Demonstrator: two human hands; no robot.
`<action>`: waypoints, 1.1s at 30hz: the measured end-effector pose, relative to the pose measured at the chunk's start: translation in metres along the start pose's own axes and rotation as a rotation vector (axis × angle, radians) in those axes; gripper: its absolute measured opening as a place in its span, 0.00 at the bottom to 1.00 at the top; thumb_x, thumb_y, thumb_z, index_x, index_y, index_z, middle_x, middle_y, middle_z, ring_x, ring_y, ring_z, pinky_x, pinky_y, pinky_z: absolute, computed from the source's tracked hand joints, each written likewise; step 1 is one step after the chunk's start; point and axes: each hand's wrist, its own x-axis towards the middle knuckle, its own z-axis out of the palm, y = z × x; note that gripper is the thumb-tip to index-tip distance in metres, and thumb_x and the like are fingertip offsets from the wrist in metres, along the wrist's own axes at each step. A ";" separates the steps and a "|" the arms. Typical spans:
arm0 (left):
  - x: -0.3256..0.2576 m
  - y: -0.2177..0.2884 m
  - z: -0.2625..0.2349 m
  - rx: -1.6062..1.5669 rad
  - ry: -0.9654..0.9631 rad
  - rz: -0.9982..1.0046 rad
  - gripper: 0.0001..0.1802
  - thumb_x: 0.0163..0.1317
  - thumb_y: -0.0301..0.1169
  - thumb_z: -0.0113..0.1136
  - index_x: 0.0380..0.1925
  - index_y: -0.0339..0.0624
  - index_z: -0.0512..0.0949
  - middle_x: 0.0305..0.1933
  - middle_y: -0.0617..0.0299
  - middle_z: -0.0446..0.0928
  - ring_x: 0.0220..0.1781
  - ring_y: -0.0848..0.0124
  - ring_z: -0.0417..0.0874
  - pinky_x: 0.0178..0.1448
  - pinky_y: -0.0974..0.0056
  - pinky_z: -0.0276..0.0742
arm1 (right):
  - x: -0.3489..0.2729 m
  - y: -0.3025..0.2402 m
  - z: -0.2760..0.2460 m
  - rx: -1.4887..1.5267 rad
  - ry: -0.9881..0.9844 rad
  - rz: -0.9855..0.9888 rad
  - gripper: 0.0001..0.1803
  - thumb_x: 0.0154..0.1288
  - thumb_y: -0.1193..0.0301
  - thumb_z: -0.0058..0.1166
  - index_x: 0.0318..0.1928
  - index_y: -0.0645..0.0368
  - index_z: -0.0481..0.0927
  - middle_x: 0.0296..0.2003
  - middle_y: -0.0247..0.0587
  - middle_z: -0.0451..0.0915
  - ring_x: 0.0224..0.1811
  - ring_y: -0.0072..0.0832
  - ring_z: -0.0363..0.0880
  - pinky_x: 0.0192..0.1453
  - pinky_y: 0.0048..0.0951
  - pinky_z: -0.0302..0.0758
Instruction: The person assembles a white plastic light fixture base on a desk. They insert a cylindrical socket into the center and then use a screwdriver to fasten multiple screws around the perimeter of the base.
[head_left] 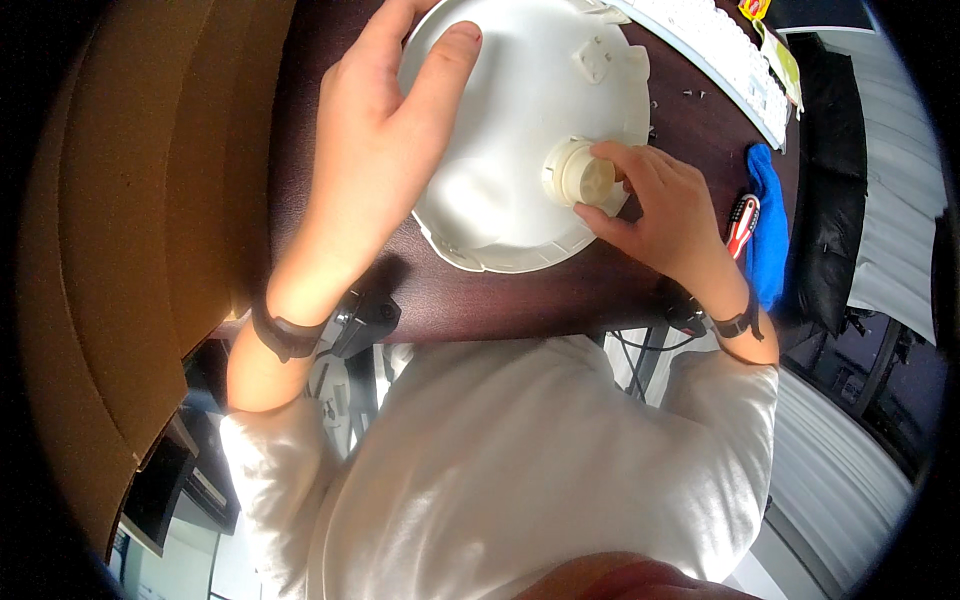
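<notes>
A large round white plastic cover (490, 140) lies on the dark table, its concave side up and small tabs along its rim. My left hand (395, 95) rests over its left edge, thumb stretched out across the inside, the other fingers partly cut off at the top of the picture. Near the cover's right side stands a cream-coloured round plastic cap (585, 177), seated in or on a round collar; which of the two I cannot tell. Thumb and fingers of my right hand (655, 205) grip this cap from its right.
A white keyboard (715, 60) sits at the far right, with small screws (694, 93) near it. Along the right edge lie a red-and-white screwdriver (741, 225) and a blue cloth (766, 230). A brown cardboard panel (150, 200) rises at the left.
</notes>
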 end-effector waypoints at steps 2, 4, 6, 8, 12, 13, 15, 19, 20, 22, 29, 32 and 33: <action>0.000 -0.001 0.000 -0.018 -0.008 -0.017 0.18 0.66 0.36 0.48 0.51 0.38 0.72 0.42 0.64 0.75 0.44 0.79 0.73 0.49 0.74 0.67 | 0.000 0.001 0.001 0.016 0.015 0.000 0.25 0.44 0.67 0.66 0.44 0.57 0.73 0.30 0.40 0.77 0.24 0.30 0.76 0.29 0.25 0.73; 0.000 -0.002 0.000 -0.029 -0.015 -0.019 0.18 0.66 0.36 0.47 0.50 0.38 0.72 0.42 0.63 0.75 0.44 0.79 0.73 0.49 0.74 0.67 | 0.000 0.002 0.002 0.043 0.031 -0.003 0.25 0.44 0.67 0.66 0.44 0.57 0.73 0.30 0.40 0.78 0.24 0.29 0.76 0.29 0.24 0.74; 0.001 -0.003 -0.001 -0.034 -0.021 -0.007 0.18 0.66 0.36 0.47 0.50 0.38 0.72 0.42 0.63 0.75 0.44 0.79 0.73 0.50 0.74 0.67 | 0.000 0.002 0.001 0.089 -0.007 0.046 0.24 0.46 0.65 0.65 0.44 0.57 0.72 0.28 0.40 0.77 0.24 0.33 0.76 0.29 0.28 0.74; 0.001 -0.003 -0.001 -0.035 -0.027 -0.016 0.18 0.66 0.36 0.47 0.50 0.38 0.72 0.42 0.63 0.75 0.44 0.79 0.73 0.50 0.74 0.67 | 0.000 0.001 0.000 0.125 -0.027 0.074 0.23 0.48 0.64 0.64 0.43 0.57 0.72 0.28 0.41 0.77 0.24 0.34 0.76 0.29 0.30 0.73; 0.001 -0.001 0.000 -0.009 -0.016 -0.018 0.18 0.66 0.36 0.47 0.51 0.38 0.72 0.42 0.64 0.75 0.44 0.79 0.73 0.49 0.74 0.67 | -0.001 0.003 0.000 0.157 -0.022 0.074 0.22 0.48 0.65 0.64 0.43 0.57 0.72 0.27 0.40 0.77 0.23 0.33 0.76 0.28 0.29 0.73; 0.000 -0.001 0.000 -0.005 -0.013 -0.014 0.18 0.66 0.37 0.47 0.51 0.38 0.72 0.42 0.64 0.75 0.44 0.79 0.73 0.49 0.75 0.67 | -0.001 0.004 0.001 0.161 -0.017 0.071 0.22 0.48 0.65 0.64 0.43 0.57 0.72 0.27 0.40 0.77 0.23 0.33 0.76 0.28 0.29 0.73; 0.000 -0.001 0.000 0.002 -0.008 -0.008 0.18 0.66 0.37 0.47 0.51 0.38 0.72 0.42 0.64 0.75 0.44 0.80 0.73 0.49 0.75 0.67 | -0.001 0.004 -0.001 0.166 -0.024 0.072 0.22 0.48 0.65 0.64 0.43 0.57 0.72 0.27 0.40 0.76 0.23 0.33 0.75 0.28 0.29 0.73; 0.000 -0.001 0.000 -0.037 -0.036 -0.036 0.18 0.66 0.37 0.47 0.51 0.38 0.72 0.42 0.64 0.75 0.44 0.80 0.73 0.49 0.75 0.67 | -0.003 0.005 -0.001 0.175 -0.038 0.085 0.23 0.47 0.66 0.64 0.43 0.57 0.72 0.28 0.41 0.76 0.23 0.33 0.75 0.28 0.29 0.72; 0.000 -0.001 0.000 -0.043 -0.034 -0.039 0.18 0.66 0.37 0.47 0.51 0.38 0.72 0.42 0.64 0.75 0.44 0.79 0.73 0.49 0.75 0.67 | -0.003 0.005 -0.001 0.178 -0.038 0.084 0.23 0.47 0.66 0.64 0.43 0.57 0.72 0.28 0.41 0.76 0.23 0.33 0.75 0.28 0.29 0.73; 0.000 -0.001 0.000 -0.038 -0.030 -0.035 0.18 0.66 0.37 0.47 0.51 0.38 0.72 0.42 0.64 0.75 0.44 0.79 0.73 0.49 0.74 0.67 | -0.003 0.004 -0.002 0.185 -0.040 0.081 0.23 0.46 0.65 0.65 0.43 0.57 0.72 0.28 0.41 0.77 0.24 0.33 0.75 0.29 0.29 0.73; 0.000 -0.002 0.000 -0.020 -0.005 -0.008 0.18 0.66 0.36 0.47 0.51 0.38 0.72 0.43 0.63 0.75 0.45 0.79 0.73 0.50 0.74 0.67 | -0.009 0.006 -0.003 0.194 -0.024 0.087 0.25 0.45 0.65 0.65 0.44 0.56 0.71 0.31 0.42 0.77 0.27 0.34 0.77 0.32 0.30 0.75; 0.001 -0.003 0.000 -0.027 -0.013 -0.019 0.18 0.66 0.36 0.47 0.51 0.37 0.72 0.43 0.63 0.75 0.46 0.79 0.73 0.50 0.74 0.67 | -0.009 0.006 -0.004 0.164 -0.022 0.093 0.24 0.45 0.65 0.65 0.44 0.56 0.71 0.32 0.42 0.77 0.29 0.35 0.78 0.33 0.30 0.75; 0.001 -0.003 0.000 -0.023 -0.018 -0.024 0.18 0.66 0.36 0.47 0.51 0.37 0.72 0.43 0.63 0.75 0.46 0.79 0.73 0.51 0.74 0.67 | -0.008 0.006 -0.003 0.141 -0.010 0.071 0.24 0.45 0.65 0.64 0.44 0.56 0.71 0.32 0.42 0.77 0.30 0.36 0.78 0.33 0.31 0.75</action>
